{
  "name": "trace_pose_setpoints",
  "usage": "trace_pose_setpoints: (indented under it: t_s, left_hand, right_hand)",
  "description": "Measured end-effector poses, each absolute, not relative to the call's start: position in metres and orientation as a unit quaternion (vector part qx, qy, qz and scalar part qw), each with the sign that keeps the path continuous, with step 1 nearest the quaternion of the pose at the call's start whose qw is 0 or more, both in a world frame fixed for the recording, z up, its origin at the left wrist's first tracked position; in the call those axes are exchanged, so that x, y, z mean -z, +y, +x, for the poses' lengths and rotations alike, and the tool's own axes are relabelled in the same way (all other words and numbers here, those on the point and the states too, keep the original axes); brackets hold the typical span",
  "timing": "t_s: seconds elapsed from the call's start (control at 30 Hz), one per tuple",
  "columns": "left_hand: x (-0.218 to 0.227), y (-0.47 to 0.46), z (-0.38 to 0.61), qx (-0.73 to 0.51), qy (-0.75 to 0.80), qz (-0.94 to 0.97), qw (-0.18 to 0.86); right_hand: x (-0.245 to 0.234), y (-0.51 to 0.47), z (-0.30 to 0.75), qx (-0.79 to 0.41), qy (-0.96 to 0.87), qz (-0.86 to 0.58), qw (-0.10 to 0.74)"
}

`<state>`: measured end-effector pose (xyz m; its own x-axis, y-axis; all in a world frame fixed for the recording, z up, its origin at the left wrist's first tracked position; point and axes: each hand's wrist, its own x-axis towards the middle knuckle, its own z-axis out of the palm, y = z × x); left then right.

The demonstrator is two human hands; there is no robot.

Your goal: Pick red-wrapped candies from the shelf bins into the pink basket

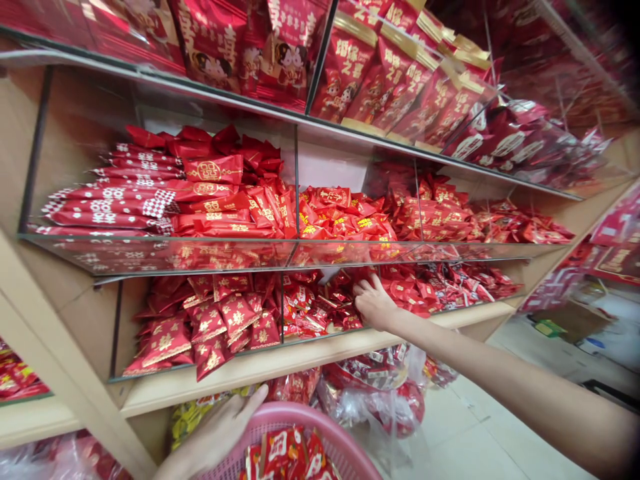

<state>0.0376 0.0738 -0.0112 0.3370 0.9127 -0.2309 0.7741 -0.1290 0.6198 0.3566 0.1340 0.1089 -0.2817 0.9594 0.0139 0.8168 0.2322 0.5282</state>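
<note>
My right hand (pixel 374 304) reaches into a lower shelf compartment. Its fingers are bent but apart, touching the small shiny red candy packets (pixel 305 313) there. No packet shows clearly in its grasp, and the fingertips are partly hidden. Down at the left, my left hand (pixel 220 427) lies with its fingers stretched out at the rim of a pink plastic basket (pixel 300 415). Inside that basket are red and gold packets (pixel 287 453). Left of my right hand, square red packets with gold lettering (pixel 225 320) are heaped in a separate compartment.
Glass dividers and a clear front panel (pixel 240 257) edge the middle shelf, just above my right hand. Long red packets (pixel 115 203) are stacked there. Larger red bags (pixel 285 53) fill the top shelf. Under the wooden shelf edge (pixel 320 350) stand plastic bags of sweets (pixel 370 393) on the tiled floor.
</note>
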Motion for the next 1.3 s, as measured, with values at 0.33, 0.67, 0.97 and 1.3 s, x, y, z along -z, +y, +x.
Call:
trace_pose_setpoints:
  t_s: [0.33, 0.67, 0.97, 1.3]
  left_hand:
    - [0.009, 0.073, 0.039, -0.090, 0.562, 0.728, 0.383]
    - [0.012, 0.074, 0.038, -0.102, 0.553, 0.736, 0.377]
    - [0.007, 0.071, 0.039, -0.102, 0.552, 0.737, 0.377]
    - [0.013, 0.073, 0.038, -0.114, 0.543, 0.739, 0.382]
  right_hand:
    - [-0.120, 0.130, 0.368, -0.264, 0.783, 0.548, 0.134]
    - [-0.106, 0.132, 0.358, -0.242, 0.760, 0.590, 0.126]
    - [-0.145, 0.127, 0.359, -0.264, 0.769, 0.566, 0.132]
    - [-0.154, 0.122, 0.365, -0.298, 0.781, 0.529, 0.145]
